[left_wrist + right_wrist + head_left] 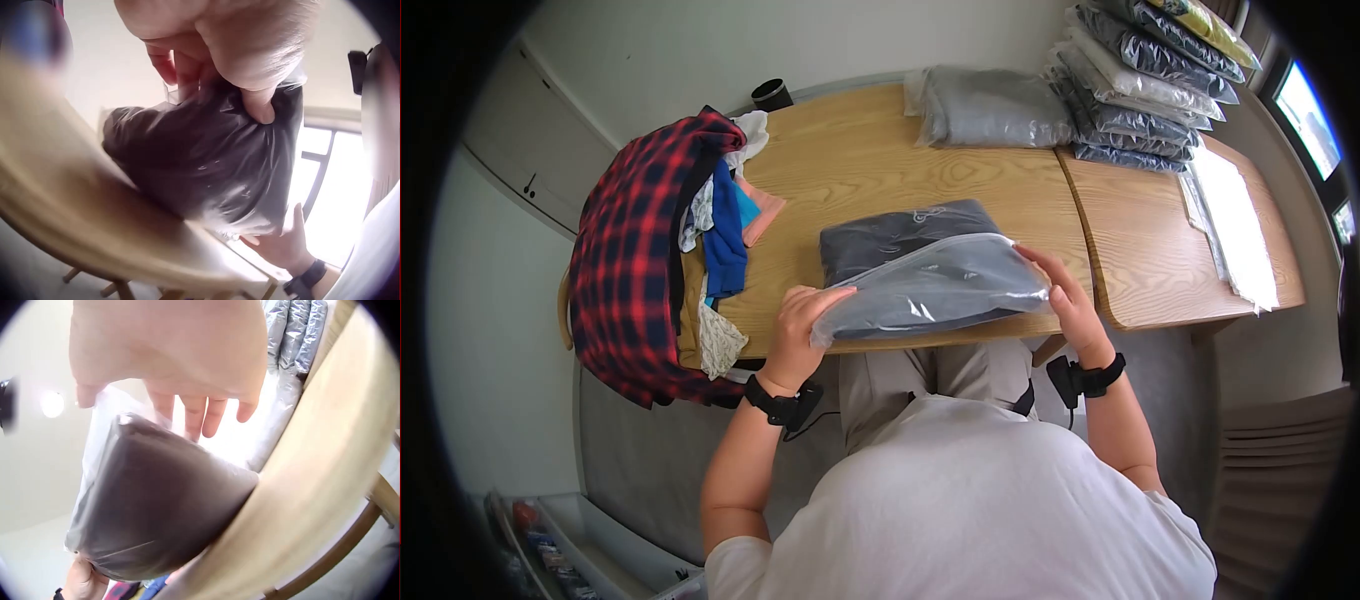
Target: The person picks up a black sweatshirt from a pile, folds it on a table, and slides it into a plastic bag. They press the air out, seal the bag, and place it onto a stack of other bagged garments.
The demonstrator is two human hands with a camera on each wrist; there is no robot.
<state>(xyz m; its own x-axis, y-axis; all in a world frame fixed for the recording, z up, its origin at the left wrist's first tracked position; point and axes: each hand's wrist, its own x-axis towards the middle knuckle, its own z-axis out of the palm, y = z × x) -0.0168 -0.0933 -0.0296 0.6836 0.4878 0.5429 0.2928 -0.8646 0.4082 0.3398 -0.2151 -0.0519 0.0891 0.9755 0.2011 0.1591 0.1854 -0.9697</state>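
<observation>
A clear plastic bag (945, 285) with a folded dark garment (880, 240) lies at the table's front edge, its near side tilted up. A pale cord shows at the garment's far side. My left hand (800, 325) pinches the bag's near left corner, thumb on the face turned to me, as the left wrist view shows. At the opposite end, my right hand (1080, 315) holds the bag's right edge between thumb and fingers. In the right wrist view the dark bundle (162, 494) hangs below the spread fingers (194, 415).
A red plaid garment (635, 240) drapes over a heap of clothes at the table's left, with a blue piece (725, 235) beside it. Bagged garments (1140, 90) are stacked at back right, next to a flat grey package (995, 105). White plastic sheets (1230, 225) lie at right.
</observation>
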